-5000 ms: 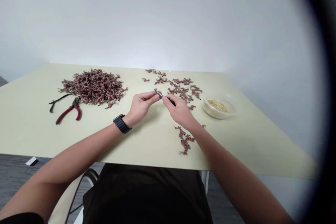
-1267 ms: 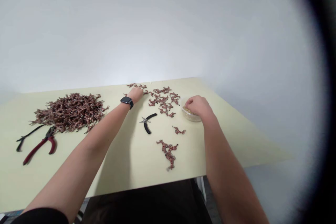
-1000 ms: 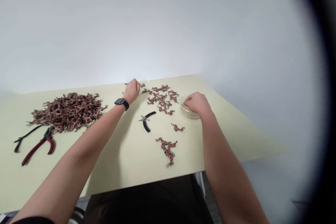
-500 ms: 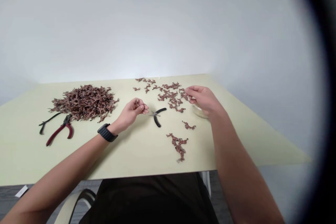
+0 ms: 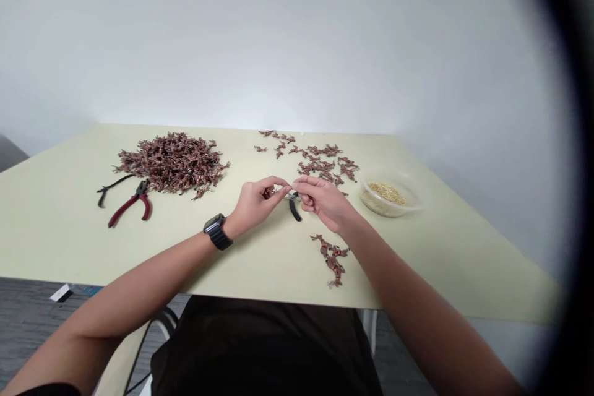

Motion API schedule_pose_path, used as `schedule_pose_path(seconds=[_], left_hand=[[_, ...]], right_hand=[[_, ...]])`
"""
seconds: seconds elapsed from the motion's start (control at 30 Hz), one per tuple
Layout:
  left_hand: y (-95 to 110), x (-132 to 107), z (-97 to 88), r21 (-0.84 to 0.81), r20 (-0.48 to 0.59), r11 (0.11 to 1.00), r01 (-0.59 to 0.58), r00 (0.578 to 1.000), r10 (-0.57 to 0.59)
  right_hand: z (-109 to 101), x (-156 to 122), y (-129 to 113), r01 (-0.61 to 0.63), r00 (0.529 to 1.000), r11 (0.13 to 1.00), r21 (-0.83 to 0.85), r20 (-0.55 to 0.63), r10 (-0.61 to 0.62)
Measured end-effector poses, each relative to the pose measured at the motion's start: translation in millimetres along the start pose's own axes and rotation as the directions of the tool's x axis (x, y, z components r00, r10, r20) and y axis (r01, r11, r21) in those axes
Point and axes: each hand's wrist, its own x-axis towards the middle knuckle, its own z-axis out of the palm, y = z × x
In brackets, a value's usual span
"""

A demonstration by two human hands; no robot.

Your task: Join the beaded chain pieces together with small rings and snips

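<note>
My left hand [image 5: 257, 202] and my right hand [image 5: 320, 199] meet fingertip to fingertip above the middle of the pale green table [image 5: 69, 229]. The left hand is closed on a small brown charm [image 5: 268, 192], pinched between thumb and fingers. The right hand's fingers are pinched together on something too small to make out. Small black-handled pliers [image 5: 294, 207] lie on the table just under the two hands, partly hidden by them. A black watch [image 5: 217, 232] is on my left wrist.
A big heap of brown charms [image 5: 171, 161] lies at the back left, with red-handled pliers [image 5: 131, 209] and a black tool [image 5: 110, 189] beside it. Scattered charms [image 5: 325, 161] lie behind the hands, a short row of charms [image 5: 331, 255] in front. A clear bowl of gold bits [image 5: 387, 196] stands right.
My left hand came back from the far scattered charms with one charm. My right hand left the bowl and moved left to meet it. The pliers, held 5 s ago, lie on the table.
</note>
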Motion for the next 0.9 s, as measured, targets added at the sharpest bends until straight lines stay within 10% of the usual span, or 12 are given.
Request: schedule_pose_path(seconds=[0.33, 0.5, 0.9], left_hand=[[2.4, -0.2, 1.6, -0.209, 0.06, 0.97, 0.124, 0.992, -0.114], [0.3, 4.9, 3.3, -0.644, 0.315, 0.662, 0.384, 0.921, -0.228], [4.4, -2.7, 7.5, -0.493, 0.336, 0.795, 0.352, 0.92, -0.199]], right_hand=[[0.9, 2.7, 3.4, 0.019, 0.994, 0.988, -0.152, -0.105, -0.035], [5.9, -2.1, 0.6, 0.253, 0.899, 0.839, -0.482, -0.203, -0.388], [20.0, -9.5, 9.0, 0.391, 0.83, 0.629, -0.672, -0.038, -0.557]])
